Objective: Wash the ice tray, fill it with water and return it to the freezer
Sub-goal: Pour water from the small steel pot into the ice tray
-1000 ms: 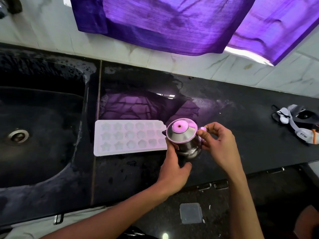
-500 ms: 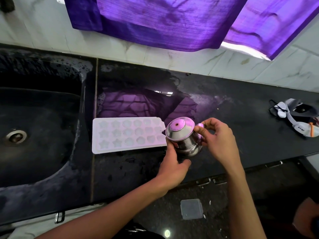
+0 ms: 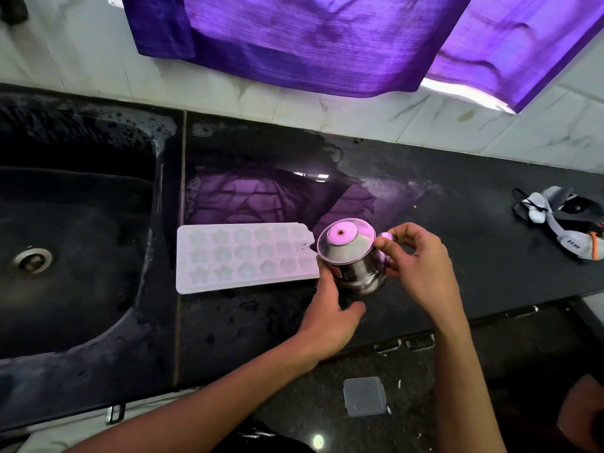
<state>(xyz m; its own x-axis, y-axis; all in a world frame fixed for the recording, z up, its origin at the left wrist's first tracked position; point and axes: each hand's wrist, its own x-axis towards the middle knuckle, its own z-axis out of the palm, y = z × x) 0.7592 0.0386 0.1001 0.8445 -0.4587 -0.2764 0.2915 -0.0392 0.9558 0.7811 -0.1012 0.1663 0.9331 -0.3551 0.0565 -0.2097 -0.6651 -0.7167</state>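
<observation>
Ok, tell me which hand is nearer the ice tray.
Left. The left hand supports the steel jug from below, right beside the right end of the ice tray. The right hand grips the jug's handle on its far side from the tray.

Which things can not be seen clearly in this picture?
- Water level inside the steel pot: head view, its lid covers it.
- Pot handle: right hand wraps it.
- Pot underside: left hand hides it.
- Ice tray cells: too pale to tell filled or empty.
- Headset: cut by the right edge.
</observation>
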